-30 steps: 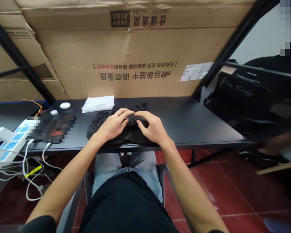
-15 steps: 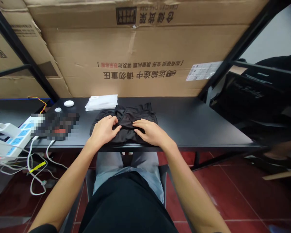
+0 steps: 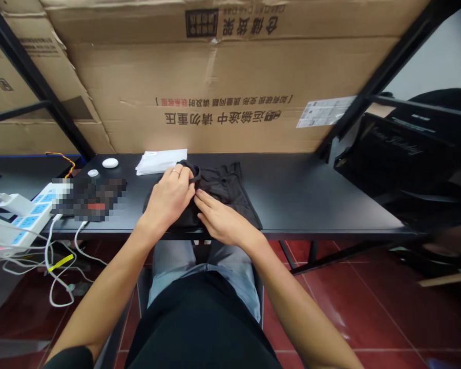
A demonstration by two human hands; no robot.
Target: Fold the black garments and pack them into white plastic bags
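A black cloth item (image 3: 230, 189) lies on the black desk in front of me, its right part spread fairly flat. My left hand (image 3: 173, 192) is closed on a fold of it, raising a curled edge beside the fingertips. Close to its right, my right hand (image 3: 221, 218) rests on the cloth with the fingers stretched out and held side by side, their tips near the left fingers. The cloth beneath both palms is hidden.
Behind the desk (image 3: 303, 200) stands a large cardboard box (image 3: 215, 72). White packets (image 3: 161, 161), a white oval object (image 3: 110, 163) and a power strip (image 3: 34, 212) with cables are on the left. A person in black (image 3: 407, 154) is at the right.
My right hand has moved left, close to my left hand, and its fingers have straightened. My left hand has gathered up a cloth edge. The cloth's right side now lies flatter and wider.
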